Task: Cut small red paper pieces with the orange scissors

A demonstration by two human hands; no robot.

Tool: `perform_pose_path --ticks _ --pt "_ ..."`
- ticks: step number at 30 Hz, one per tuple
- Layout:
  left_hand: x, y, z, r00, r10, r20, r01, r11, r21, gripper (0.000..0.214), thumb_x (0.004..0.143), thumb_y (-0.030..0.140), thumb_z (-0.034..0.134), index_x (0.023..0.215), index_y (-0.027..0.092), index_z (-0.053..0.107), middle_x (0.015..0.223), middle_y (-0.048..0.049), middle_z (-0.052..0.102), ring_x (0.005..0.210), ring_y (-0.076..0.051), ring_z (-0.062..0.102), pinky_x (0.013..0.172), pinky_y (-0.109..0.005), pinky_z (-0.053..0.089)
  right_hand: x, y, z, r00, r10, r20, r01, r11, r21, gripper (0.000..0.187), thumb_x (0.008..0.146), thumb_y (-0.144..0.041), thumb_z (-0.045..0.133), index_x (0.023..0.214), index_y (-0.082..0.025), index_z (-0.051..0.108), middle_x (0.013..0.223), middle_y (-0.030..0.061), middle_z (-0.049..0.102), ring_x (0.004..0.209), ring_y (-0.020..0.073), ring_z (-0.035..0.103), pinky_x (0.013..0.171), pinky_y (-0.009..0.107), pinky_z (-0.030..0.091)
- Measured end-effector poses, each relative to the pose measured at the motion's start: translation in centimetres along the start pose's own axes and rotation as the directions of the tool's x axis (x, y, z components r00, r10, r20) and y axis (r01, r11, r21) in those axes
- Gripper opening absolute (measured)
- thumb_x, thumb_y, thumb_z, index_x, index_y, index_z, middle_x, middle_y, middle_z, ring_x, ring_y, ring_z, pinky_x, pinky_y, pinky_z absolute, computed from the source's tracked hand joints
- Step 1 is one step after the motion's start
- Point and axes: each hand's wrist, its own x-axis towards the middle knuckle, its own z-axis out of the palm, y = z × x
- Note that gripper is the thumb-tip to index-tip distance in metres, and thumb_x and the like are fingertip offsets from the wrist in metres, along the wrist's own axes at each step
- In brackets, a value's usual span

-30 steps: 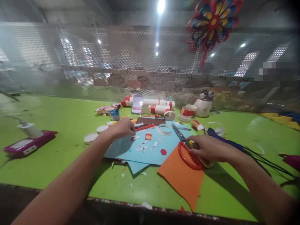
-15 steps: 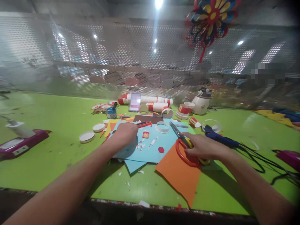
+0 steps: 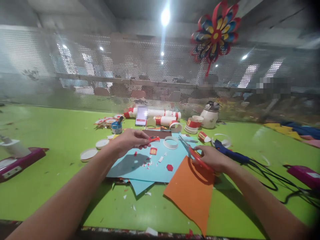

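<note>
My left hand [image 3: 131,139] hovers over the light blue paper sheet [image 3: 152,163], fingers pinched together on something small I cannot make out, next to a red-handled cutter [image 3: 154,139]. My right hand [image 3: 211,158] grips the red-handled scissors [image 3: 196,156], whose blades point up and left above the orange paper sheet [image 3: 192,190]. Small red and white paper scraps, a red square [image 3: 153,151] and a red hexagon [image 3: 169,167] lie on the blue sheet.
On the green table [image 3: 50,133] are white paper rings [image 3: 170,142], red-and-white tubes [image 3: 160,115], a white jar [image 3: 209,115], a blue glue gun [image 3: 231,154] with black cable, white lids [image 3: 88,154], magenta devices [image 3: 17,161] at both sides. A perforated screen stands behind; a paper pinwheel [image 3: 215,33] hangs above.
My left hand lifted off the blue sheet and closed into a pinch. My right hand raised the scissors off the orange sheet, tilting them up.
</note>
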Motion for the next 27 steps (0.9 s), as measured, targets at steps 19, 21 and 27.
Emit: perform_pose_path --ticks 19,21,27 --pt "-0.9 2.8 1.1 0.946 -0.060 -0.319 -0.166 0.755 -0.634 0.015 0.063 0.018 0.076 0.071 0.011 0.066 0.065 -0.0020 0.062 0.057 -0.007 0.056 0.052 -0.016 0.043 -7.1 -6.0 -0.2 0.803 -0.571 -0.169 0.531 0.559 0.636 0.022 0.090 -0.027 0.043 0.084 -0.016 0.061 0.078 0.0063 0.065 0.074 0.0185 0.063 0.071 0.031 0.050" --pt "-0.7 3.0 1.2 0.939 -0.072 -0.337 -0.177 0.738 -0.651 0.014 0.063 0.017 0.075 0.069 0.010 0.065 0.064 -0.0020 0.062 0.056 -0.007 0.055 0.052 -0.016 0.043 -7.6 -6.6 0.0 0.802 -0.581 -0.135 0.481 0.496 0.723 0.023 0.088 -0.034 0.048 0.089 -0.016 0.063 0.086 0.0092 0.067 0.081 0.0212 0.065 0.076 0.035 0.051" --pt "-0.4 4.0 1.2 0.925 -0.087 -0.369 -0.208 0.698 -0.686 0.014 0.061 0.015 0.075 0.069 0.010 0.065 0.066 -0.0021 0.061 0.056 -0.008 0.055 0.051 -0.017 0.043 -7.7 -6.1 1.6 0.885 -0.444 -0.140 0.390 0.541 0.745 0.042 0.083 -0.036 0.059 0.123 -0.028 0.050 0.109 0.0077 0.065 0.106 0.0240 0.060 0.091 0.033 0.047"
